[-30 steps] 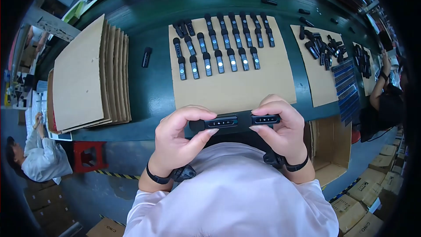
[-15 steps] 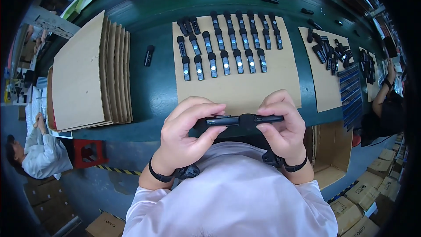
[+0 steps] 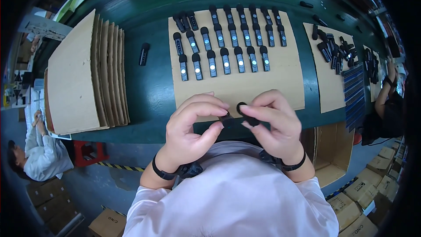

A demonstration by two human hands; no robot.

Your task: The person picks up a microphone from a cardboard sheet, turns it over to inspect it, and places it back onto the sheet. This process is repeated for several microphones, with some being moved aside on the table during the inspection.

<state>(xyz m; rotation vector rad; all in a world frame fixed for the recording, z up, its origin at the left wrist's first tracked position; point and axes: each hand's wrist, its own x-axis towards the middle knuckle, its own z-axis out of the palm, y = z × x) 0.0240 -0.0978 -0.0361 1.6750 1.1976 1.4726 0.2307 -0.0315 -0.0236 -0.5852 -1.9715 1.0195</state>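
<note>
Both hands are over the near edge of the cardboard sheet. My left hand (image 3: 193,125) pinches a small black clip-on microphone (image 3: 226,120) between thumb and fingers; I see it nearly end-on. Close beside it, a gap apart, my right hand (image 3: 276,125) grips a second black microphone (image 3: 248,116), its round end toward the far side. The fingers hide much of both. Beyond them, rows of black microphones (image 3: 226,62) with foam tips lie on the cardboard sheet (image 3: 197,88), most showing a pale round spot.
To the left stands a stack of cardboard sheets (image 3: 74,77), with a lone microphone (image 3: 144,54) beside it. A heap of microphones (image 3: 335,52) lies on another sheet to the right, by a blue-black strip pile (image 3: 354,92). Co-workers (image 3: 44,153) sit at both sides. An open carton (image 3: 331,153) stands below.
The two microphones, lying sideways in line and close together before, are now turned nearly end-on and apart. My right hand has shifted slightly left. The view has moved a little.
</note>
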